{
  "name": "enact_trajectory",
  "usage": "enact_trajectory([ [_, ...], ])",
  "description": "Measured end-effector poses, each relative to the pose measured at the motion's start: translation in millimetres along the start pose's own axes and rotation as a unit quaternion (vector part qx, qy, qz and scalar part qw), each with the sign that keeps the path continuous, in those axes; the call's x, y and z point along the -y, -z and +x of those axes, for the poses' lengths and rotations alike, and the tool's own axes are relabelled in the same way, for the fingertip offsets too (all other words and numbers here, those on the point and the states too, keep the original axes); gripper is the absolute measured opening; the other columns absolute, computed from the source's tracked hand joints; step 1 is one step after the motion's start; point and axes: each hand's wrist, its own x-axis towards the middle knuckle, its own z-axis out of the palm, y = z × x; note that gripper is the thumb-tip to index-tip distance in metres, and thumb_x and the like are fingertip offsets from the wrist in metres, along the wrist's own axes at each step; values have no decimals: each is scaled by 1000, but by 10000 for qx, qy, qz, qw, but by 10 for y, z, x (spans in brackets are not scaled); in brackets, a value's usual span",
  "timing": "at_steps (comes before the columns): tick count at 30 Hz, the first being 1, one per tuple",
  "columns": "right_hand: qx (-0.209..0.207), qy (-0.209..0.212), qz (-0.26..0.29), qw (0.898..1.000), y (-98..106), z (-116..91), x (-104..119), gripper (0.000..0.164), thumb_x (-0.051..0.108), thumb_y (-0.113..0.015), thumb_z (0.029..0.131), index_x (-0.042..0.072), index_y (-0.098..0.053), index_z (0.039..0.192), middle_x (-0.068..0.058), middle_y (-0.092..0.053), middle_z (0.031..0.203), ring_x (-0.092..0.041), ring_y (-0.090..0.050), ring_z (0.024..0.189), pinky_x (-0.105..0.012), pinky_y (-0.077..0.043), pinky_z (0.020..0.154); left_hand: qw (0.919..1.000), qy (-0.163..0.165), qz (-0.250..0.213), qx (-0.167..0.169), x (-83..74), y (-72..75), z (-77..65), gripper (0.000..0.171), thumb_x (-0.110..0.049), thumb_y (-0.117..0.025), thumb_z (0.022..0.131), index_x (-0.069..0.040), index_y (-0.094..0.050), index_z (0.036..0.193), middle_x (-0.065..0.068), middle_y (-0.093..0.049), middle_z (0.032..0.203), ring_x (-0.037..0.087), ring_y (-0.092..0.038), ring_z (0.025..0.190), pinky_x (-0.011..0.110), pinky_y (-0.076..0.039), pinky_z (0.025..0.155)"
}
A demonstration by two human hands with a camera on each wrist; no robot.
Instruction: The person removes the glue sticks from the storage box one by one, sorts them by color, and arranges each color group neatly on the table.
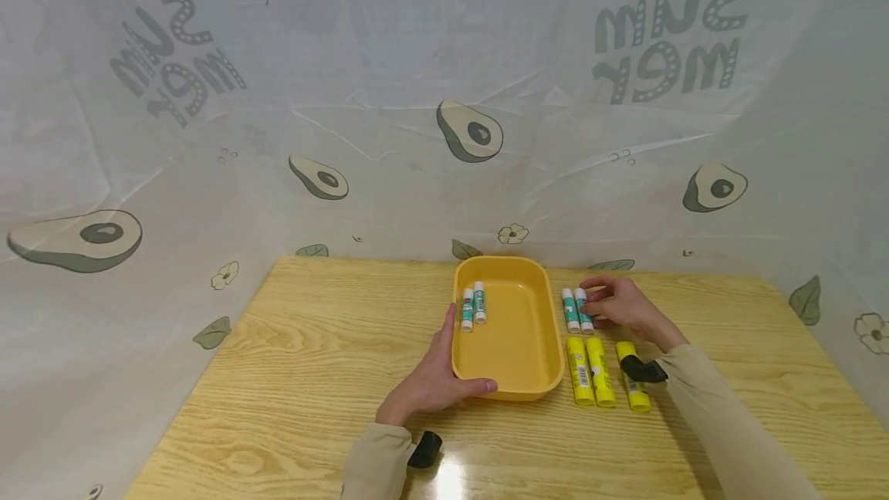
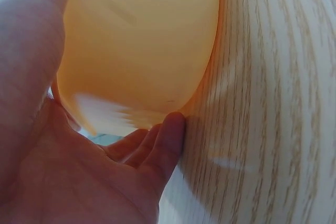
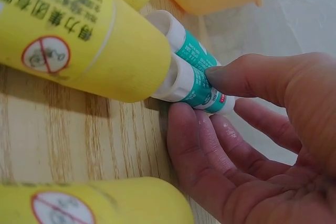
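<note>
My left hand (image 1: 436, 380) grips the near left corner of an orange plastic tray (image 1: 514, 346), thumb along the near side and fingers against the left wall. Two small white-and-teal glue sticks (image 1: 480, 302) lie at the left inside the tray. To its right, two more lie side by side on the table. My right hand (image 1: 625, 309) pinches the outer one, a glue stick (image 3: 197, 88), between thumb and fingers. The inner glue stick (image 1: 570, 311) touches or nearly touches it. In the right wrist view the thumb presses on the teal label.
Three larger yellow glue sticks (image 1: 600, 373) lie on the wooden table (image 1: 333, 346) right of the tray, one set apart under my right wrist. A printed white sheet (image 1: 389, 199) hangs behind and around the table.
</note>
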Motion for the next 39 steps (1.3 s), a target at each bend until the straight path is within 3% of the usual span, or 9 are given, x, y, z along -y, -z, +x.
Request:
enact_trajectory([
  [29,-36,-44,-40,10000,-12,-50,1,54,13,-69,99,-7,-45,143,-23,-60,114,-22,-63,86,-31,-62,77,9999,-34,-97,-67,21,-16,25,133,-53,-86,77,-36,14,163,16,-21,166,31,-34,147,59,-29,122],
  [39,-81,-29,7,10000,-1,-101,-16,55,19,-67,100,-6,-44,144,-27,-61,121,-20,-65,85,-30,-62,78,9999,18,-81,-86,1,-22,19,133,-54,-86,77,-35,13,164,17,-22,165,32,-34,146,60,-29,121],
])
